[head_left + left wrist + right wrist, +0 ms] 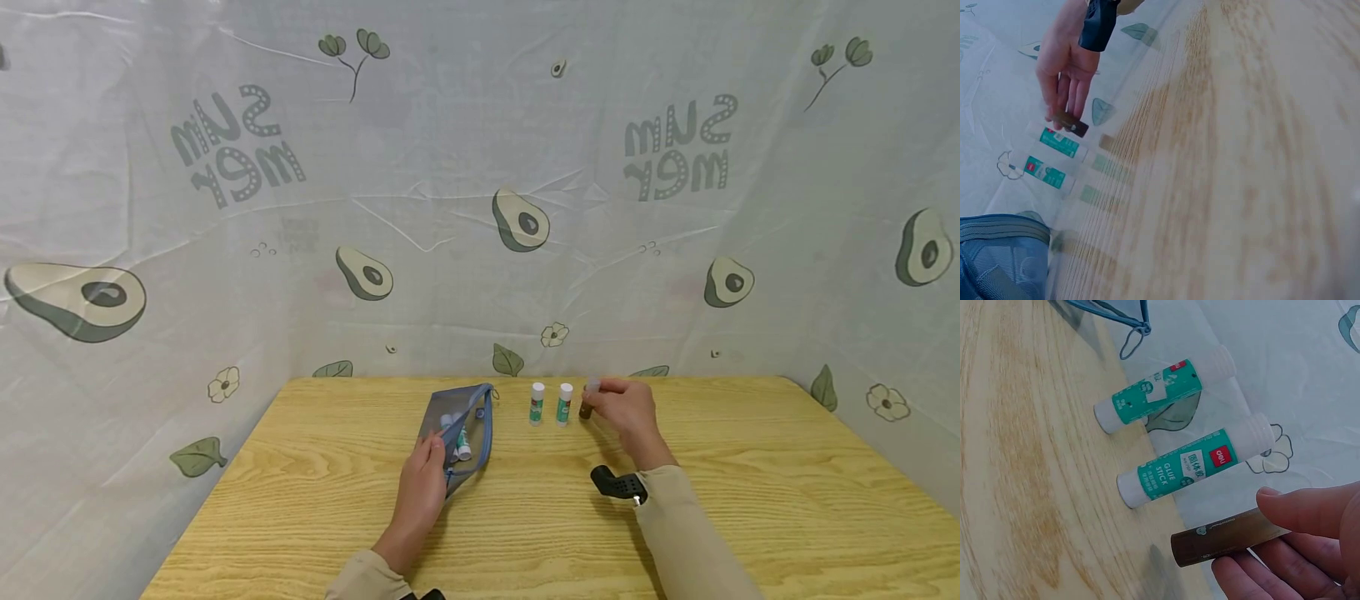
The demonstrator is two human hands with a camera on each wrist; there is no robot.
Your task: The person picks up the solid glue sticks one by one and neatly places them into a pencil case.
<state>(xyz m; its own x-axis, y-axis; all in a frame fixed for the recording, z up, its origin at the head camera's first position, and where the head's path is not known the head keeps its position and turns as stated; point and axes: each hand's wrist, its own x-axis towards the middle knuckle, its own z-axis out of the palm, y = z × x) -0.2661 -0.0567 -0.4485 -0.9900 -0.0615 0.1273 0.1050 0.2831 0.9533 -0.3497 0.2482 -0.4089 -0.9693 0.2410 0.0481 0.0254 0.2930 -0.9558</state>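
My left hand (423,483) grips the near left side of a blue-grey mesh zipper pouch (431,410), which gapes toward the right. White and green glue sticks (463,446) show inside it. Two more glue sticks, a left one (537,404) and a right one (564,405), stand upright on the table to the right of the pouch. Beside them my right hand (628,412) pinches a dark brown tube (1222,536) between thumb and fingers near its top. The tube's upper end is hidden by the thumb in the right wrist view.
Everything sits on a wood-grain table (525,533). A pale curtain (450,167) printed with avocados and leaves hangs behind it and along both sides. A black wrist mount (618,483) juts from the right sleeve over the table.
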